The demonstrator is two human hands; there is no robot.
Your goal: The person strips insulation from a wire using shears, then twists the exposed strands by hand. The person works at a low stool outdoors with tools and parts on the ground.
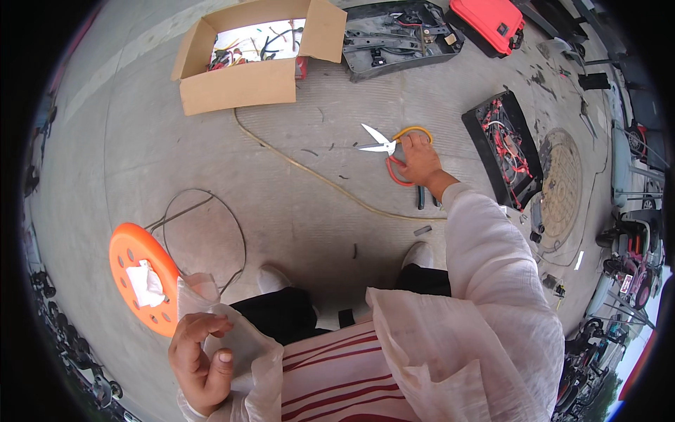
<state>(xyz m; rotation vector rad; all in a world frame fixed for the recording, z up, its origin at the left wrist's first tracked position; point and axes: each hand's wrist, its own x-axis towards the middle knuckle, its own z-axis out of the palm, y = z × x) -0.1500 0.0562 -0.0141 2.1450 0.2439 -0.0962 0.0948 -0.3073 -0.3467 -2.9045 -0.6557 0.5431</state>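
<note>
My right hand (420,158) reaches down to the concrete ground, its fingers closed around a pair of scissors (382,147) by the handle area. The white blades are spread and point left; one handle loop is yellow, the other red. Just below that hand lie the dark handles of another tool (421,197), partly hidden by my sleeve. My left hand (200,359) is raised near my body at the lower left, fingers loosely bent, thumb apart, with nothing visible in it. Close by it stands an orange plastic stool (169,276) with a crumpled white tissue (145,284) on its seat.
A cardboard box (239,88) of wire pieces stands at the far side, beside a black tray (383,69) of parts and a red case (486,24). At right is a black bin (500,158) with red wiring. A tan hose (302,166) crosses the ground among small dark scraps.
</note>
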